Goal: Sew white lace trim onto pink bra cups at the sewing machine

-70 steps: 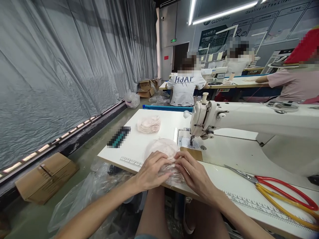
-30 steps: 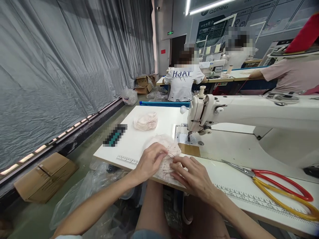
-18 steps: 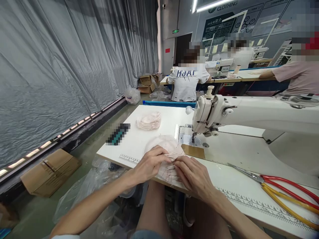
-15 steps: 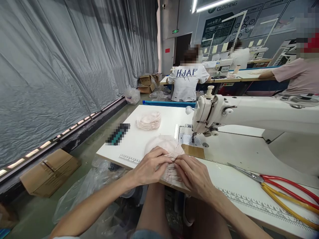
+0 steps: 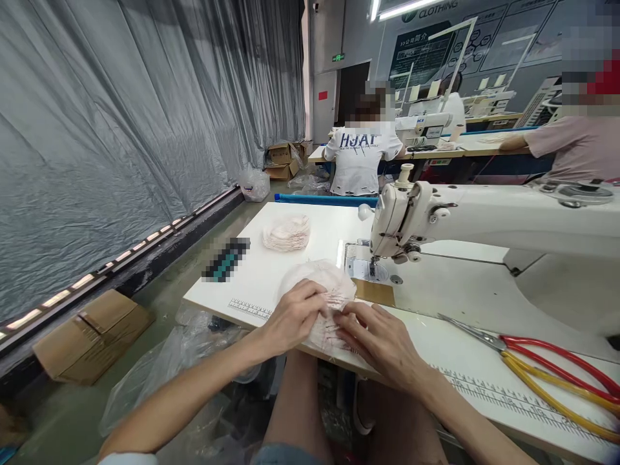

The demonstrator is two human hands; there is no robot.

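My left hand point(image 5: 295, 316) and my right hand point(image 5: 382, 342) meet over a pile of round pale pink fabric pieces point(image 5: 317, 284) at the near edge of the white sewing table point(image 5: 271, 271). Both hands have their fingers curled and pinched on the top pieces of the pile, fingertips almost touching. Loose threads stick out of the pile. A second, smaller stack of pink fabric rounds point(image 5: 287, 232) lies farther back on the table. The white sewing machine point(image 5: 436, 219) stands to the right, its needle just beyond the pile.
Red and yellow handled scissors point(image 5: 542, 371) lie on the table at right. A blurred dark object point(image 5: 226, 258) sits at the table's left. Cardboard box point(image 5: 92, 332) and plastic bags point(image 5: 159, 381) lie on the floor. Other people sit at tables behind.
Both hands stay on the pink pile, with the fingers shifting slightly as they work the top pieces. The view has swayed a little.
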